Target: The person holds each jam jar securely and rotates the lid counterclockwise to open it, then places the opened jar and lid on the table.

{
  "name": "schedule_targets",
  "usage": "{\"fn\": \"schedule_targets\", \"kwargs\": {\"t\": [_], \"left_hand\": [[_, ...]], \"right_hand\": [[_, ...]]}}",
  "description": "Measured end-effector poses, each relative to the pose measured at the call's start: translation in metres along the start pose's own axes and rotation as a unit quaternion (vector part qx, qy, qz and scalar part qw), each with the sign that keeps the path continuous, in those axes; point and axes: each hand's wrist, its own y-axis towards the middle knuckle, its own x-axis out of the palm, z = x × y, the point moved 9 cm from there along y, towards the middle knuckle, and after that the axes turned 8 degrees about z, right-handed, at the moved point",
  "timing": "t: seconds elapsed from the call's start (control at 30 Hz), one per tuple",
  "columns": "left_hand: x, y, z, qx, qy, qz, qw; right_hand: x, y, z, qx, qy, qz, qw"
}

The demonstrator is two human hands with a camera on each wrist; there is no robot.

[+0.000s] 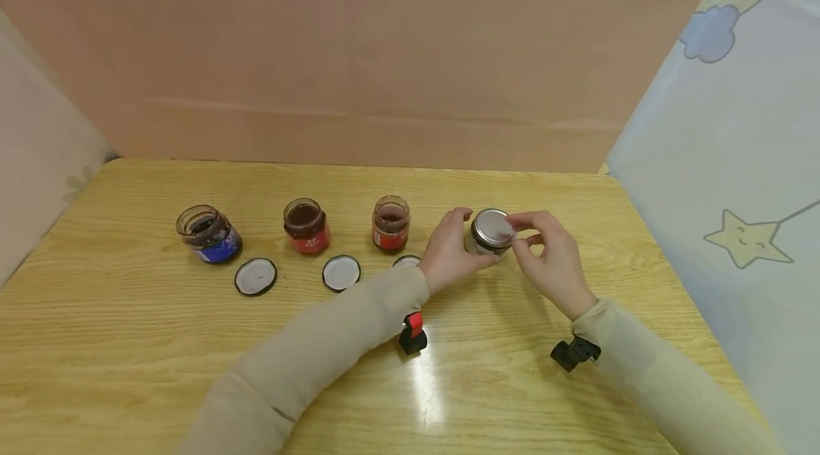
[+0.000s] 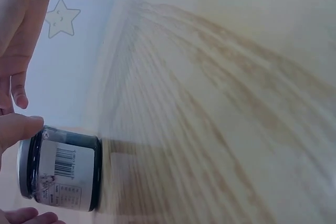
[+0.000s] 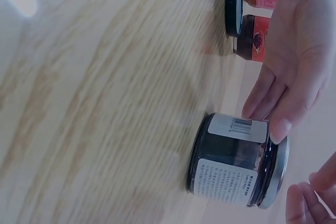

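Note:
A dark glass jar [image 3: 231, 158] with white labels and a silver lid [image 1: 494, 228] stands upright on the table. My left hand [image 1: 453, 252] holds it from the left, its thumb touching the jar near the lid's rim in both wrist views. My right hand [image 1: 554, 259] is at the right edge of the lid, fingers bent loosely. In the right wrist view, the right-hand fingers [image 3: 307, 203] appear slightly apart from the lid. Part of the jar's left side is hidden behind the left hand in the head view.
Left of my hands stand three open jars: one blue-labelled [image 1: 210, 233], one red-labelled [image 1: 307, 226], another red-labelled [image 1: 391, 223]. Upturned lids lie before them, one [image 1: 255, 276] at left, one [image 1: 342, 273] in the middle, a third [image 1: 406, 261] partly behind my left wrist. Walls edge the table [image 1: 160, 348].

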Motion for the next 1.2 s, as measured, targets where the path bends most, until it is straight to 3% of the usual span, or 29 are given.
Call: {"fn": "schedule_targets", "kwargs": {"t": [0.23, 0.5, 0.8, 1.2], "left_hand": [[0.007, 0.001, 0.006, 0.018, -0.007, 0.006, 0.9998], [0.014, 0.006, 0.005, 0.003, -0.017, 0.005, 0.9998], [0.016, 0.013, -0.002, -0.043, -0.045, 0.009, 0.9980], [0.021, 0.013, -0.004, -0.034, -0.050, 0.027, 0.9978]], "right_hand": [[0.001, -0.001, 0.005, 0.013, 0.002, 0.006, 1.000], [-0.001, -0.002, 0.006, 0.013, 0.001, 0.013, 1.000], [0.000, 0.000, 0.007, 0.001, 0.005, 0.013, 1.000], [0.005, -0.002, 0.009, 0.009, 0.007, -0.002, 1.000]]}}
